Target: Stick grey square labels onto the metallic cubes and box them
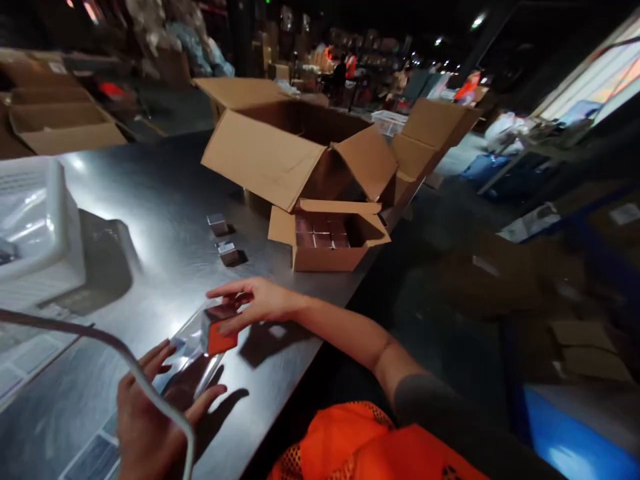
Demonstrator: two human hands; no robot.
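A grey metal surface [165, 200] runs from the near left to the far middle of the scene. On its far part sits a large open cardboard box [280, 153] with its flaps spread. Just near of that stands a smaller open carton [327, 250], with rows of small dark cubes inside. At the left edge rests a white tray [35, 227]. Left of the carton, two small cube boxes [223, 239] sit apart on the bare metal.

At the near edge, the right hand [255, 300] reaches in from the right; its fingers [227, 291] pinch a small box with an orange side [219, 330], thumb below and the other fingers spread loosely above. The box sits at the mouth of a clear plastic bag [193, 360] lying flat. The left hand [150, 413] presses on the bag's near end, fingers partly open and splayed.
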